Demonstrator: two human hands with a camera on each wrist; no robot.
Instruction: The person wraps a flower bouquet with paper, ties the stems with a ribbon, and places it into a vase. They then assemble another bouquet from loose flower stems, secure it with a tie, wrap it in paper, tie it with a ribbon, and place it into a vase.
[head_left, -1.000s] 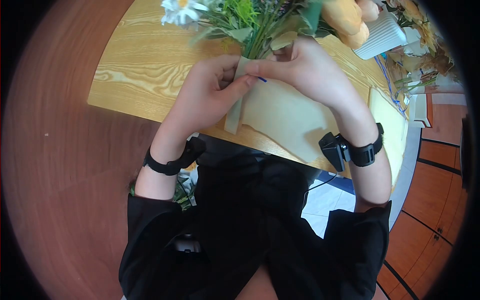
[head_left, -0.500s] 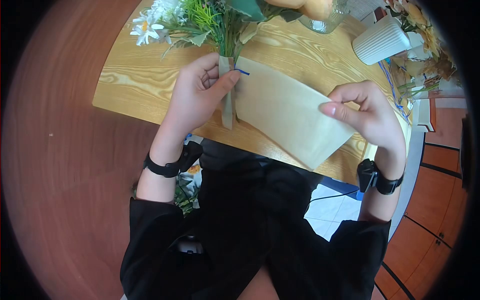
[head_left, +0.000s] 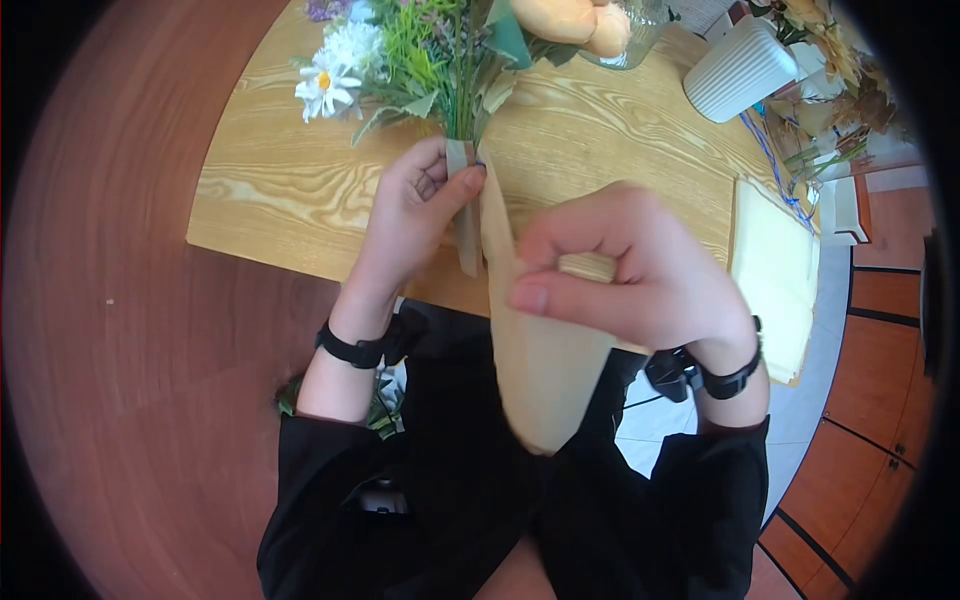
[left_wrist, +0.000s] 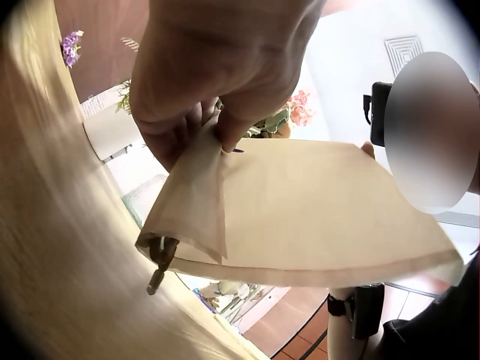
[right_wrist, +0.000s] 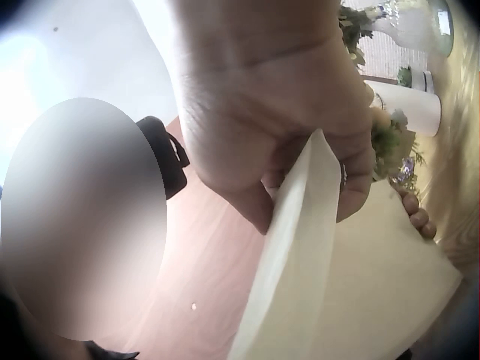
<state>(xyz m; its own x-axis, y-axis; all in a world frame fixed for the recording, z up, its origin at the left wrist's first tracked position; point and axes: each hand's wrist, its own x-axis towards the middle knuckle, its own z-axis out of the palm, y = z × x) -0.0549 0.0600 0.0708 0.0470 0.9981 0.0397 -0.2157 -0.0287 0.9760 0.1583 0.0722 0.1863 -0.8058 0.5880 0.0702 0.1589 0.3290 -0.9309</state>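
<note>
A bouquet of artificial flowers (head_left: pixel 420 60) lies with its stems toward the person. The left hand (head_left: pixel 420 205) grips those stems at the point where cream wrapping paper (head_left: pixel 545 375) is folded round them. Out of the paper's lower end stick dark stem ends (left_wrist: pixel 161 259). Beside the left thumb shows the tip of a blue tie (left_wrist: pixel 238 151). Thumb and fingers of the right hand (head_left: pixel 640 270) pinch the paper's free edge, which is raised off the table and hangs past its front edge. The raised paper (right_wrist: pixel 300 255) is bent into a fold below the right hand.
More cream sheets (head_left: pixel 775 280) are stacked at the table's right side. A white ribbed vase (head_left: pixel 742 72) lies tilted at the back right, near blue cord (head_left: pixel 765 150) and dried flowers. A clear glass vessel (head_left: pixel 640 40) stands behind the bouquet. The wooden table (head_left: pixel 290 190) ends close to the body.
The right hand left the stems, took the paper's far right edge, then swung it left and up toward the body. The left hand keeps its grip on the wrapped stems.
</note>
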